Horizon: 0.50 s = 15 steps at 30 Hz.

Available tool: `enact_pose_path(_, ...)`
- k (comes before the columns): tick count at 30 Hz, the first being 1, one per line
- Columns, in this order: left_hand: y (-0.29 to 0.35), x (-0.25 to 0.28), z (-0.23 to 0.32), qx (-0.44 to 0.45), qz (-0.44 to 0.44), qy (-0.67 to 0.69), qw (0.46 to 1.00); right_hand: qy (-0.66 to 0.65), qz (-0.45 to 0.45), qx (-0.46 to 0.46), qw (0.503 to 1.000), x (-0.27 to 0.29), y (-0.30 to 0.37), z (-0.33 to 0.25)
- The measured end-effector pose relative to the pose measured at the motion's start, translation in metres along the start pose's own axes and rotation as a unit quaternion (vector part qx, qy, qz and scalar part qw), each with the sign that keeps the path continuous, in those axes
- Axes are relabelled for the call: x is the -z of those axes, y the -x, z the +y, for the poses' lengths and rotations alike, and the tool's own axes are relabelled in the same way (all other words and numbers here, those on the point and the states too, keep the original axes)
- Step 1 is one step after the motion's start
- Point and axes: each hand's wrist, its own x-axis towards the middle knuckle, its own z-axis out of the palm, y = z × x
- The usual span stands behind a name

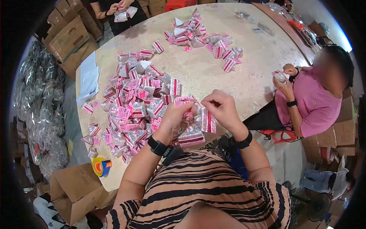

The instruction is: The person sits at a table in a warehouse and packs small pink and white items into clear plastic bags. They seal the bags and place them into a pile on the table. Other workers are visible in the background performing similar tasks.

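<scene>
My left hand [176,119] is closed on a clear-wrapped packet with pink and white stripes [183,100], whose lower part is hidden behind the fingers. Close beside it, my right hand [222,108] pinches thumb and forefinger together at the packet's top edge; whatever sits between those fingertips is too small to make out. Under both hands, near the table edge, lie larger wedge-shaped packets [191,139] with silvery sides and a dark pink band. To the left spreads a big heap of similar wedge packets [133,103], many with pink tags.
A second group of packets [196,34] lies across the table [175,65]. White sheets [88,82] and a tape roll [100,167] rest along the left edge. An open carton [76,191] stands below. A person in pink [310,99] handles a packet at right; another works at the far side.
</scene>
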Motion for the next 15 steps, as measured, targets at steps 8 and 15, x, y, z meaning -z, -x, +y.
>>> enact_pose_path(8,0.007,-0.006,0.004,-0.011,-0.023,0.033,0.999,0.122,0.021,0.13,0.984,-0.011,0.001,-0.018)
enact_pose_path(15,0.002,-0.004,-0.005,-0.026,-0.051,0.035,0.998,0.221,0.024,0.199,0.954,-0.012,0.001,-0.019)
